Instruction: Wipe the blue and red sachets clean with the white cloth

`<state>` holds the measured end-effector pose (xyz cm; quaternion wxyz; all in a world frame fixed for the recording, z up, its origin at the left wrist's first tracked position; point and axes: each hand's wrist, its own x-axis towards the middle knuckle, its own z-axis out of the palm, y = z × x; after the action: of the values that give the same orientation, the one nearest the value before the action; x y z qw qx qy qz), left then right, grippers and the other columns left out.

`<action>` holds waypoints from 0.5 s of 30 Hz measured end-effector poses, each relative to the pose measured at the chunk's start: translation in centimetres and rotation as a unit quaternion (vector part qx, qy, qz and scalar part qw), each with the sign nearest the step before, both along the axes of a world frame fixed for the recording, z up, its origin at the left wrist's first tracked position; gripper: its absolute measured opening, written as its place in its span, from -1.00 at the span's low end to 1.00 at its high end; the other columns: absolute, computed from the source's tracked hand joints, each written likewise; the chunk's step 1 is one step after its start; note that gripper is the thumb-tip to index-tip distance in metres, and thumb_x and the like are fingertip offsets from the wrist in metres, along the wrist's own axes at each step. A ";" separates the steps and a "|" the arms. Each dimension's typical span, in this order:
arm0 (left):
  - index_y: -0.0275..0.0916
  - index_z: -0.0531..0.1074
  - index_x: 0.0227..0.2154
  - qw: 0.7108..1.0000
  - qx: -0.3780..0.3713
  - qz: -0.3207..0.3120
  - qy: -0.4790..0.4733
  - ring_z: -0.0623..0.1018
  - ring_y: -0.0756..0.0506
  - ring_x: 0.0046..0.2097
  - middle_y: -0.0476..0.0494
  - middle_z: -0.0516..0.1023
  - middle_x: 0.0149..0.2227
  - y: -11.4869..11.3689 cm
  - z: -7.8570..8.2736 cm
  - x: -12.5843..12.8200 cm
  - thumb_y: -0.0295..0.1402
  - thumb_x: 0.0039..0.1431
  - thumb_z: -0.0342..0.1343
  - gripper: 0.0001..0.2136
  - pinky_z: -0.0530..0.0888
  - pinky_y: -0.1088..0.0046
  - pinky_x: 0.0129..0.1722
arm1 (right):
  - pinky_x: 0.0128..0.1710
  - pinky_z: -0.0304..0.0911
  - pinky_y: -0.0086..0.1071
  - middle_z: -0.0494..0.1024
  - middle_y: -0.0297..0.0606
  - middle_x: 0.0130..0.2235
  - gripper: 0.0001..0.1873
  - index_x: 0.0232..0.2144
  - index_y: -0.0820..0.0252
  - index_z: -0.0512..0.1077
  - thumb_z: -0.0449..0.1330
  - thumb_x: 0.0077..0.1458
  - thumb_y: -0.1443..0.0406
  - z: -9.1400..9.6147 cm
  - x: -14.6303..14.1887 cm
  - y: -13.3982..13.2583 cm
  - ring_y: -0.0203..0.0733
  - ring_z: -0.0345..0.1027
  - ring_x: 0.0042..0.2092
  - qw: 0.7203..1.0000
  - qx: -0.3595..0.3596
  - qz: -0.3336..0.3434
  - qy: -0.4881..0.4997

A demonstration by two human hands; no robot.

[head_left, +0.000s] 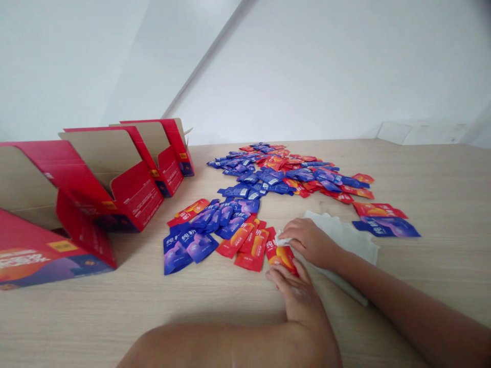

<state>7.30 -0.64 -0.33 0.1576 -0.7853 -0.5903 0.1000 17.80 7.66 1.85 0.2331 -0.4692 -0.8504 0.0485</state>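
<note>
Flat on the table lies a red packet [283, 257] with an orange picture on it. My left hand [294, 290] grips its lower end, fingers closed about the edges. Over the packet's upper part, my right hand [311, 242] pinches a bunched corner of white cloth [283, 238] against its surface. More white cloth [351, 236] is spread beneath my right wrist and forearm. Just left of the held packet, several red packets [250, 251] overlap in a fan. Beyond them are blue packets [199, 245] with purple pictures.
A large mixed heap of red and blue packets [274, 173] stretches across the back of the table. One red packet [379, 209] and one blue packet [389, 227] lie at the right. Several open red cartons [132, 197] line the left side. A white wall [326, 71] rises behind.
</note>
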 end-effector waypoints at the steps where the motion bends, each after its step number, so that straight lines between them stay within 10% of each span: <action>1: -0.26 0.22 0.10 1.000 -0.008 0.002 0.001 0.43 -0.28 0.01 -0.43 0.45 -0.02 0.1 -0.1 0.0 -0.58 0.13 -0.17 -0.55 0.29 -0.05 0.01 | -0.12 0.09 -0.21 0.50 -0.21 -0.23 -0.74 -0.23 0.14 0.48 0.03 0.09 0.40 0.1 -0.1 -0.2 -0.13 0.28 -0.16 1.000 0.006 -0.001 0.003; 9: -0.49 0.31 0.01 0.998 -0.043 -0.008 0.042 0.41 -0.31 0.02 -0.53 0.44 -0.03 0.1 1.0 -0.1 -0.59 0.13 -0.19 -0.61 0.32 0.04 0.02 | -0.11 0.07 -0.22 0.51 -0.26 -0.21 -0.73 -0.24 0.09 0.49 0.06 0.05 0.41 1.2 -2.4 -1.9 -0.15 0.27 -0.15 0.998 -0.024 0.057 -0.004; 15: -0.26 0.28 0.07 1.000 -0.002 -0.003 -0.025 0.44 -0.27 0.00 -0.41 0.47 -0.04 0.4 -0.6 0.0 -0.60 0.12 -0.20 -0.55 0.29 -0.04 0.02 | -0.14 0.09 -0.22 0.52 -0.23 -0.24 -0.71 -0.23 0.11 0.50 0.03 0.07 0.41 0.3 -0.7 -0.1 -0.14 0.28 -0.17 1.000 -0.012 -0.010 -0.008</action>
<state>7.29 -0.25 -0.97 0.1419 -0.7898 -0.5913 0.0808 17.11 7.52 2.12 0.2209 -0.4804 -0.8472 0.0523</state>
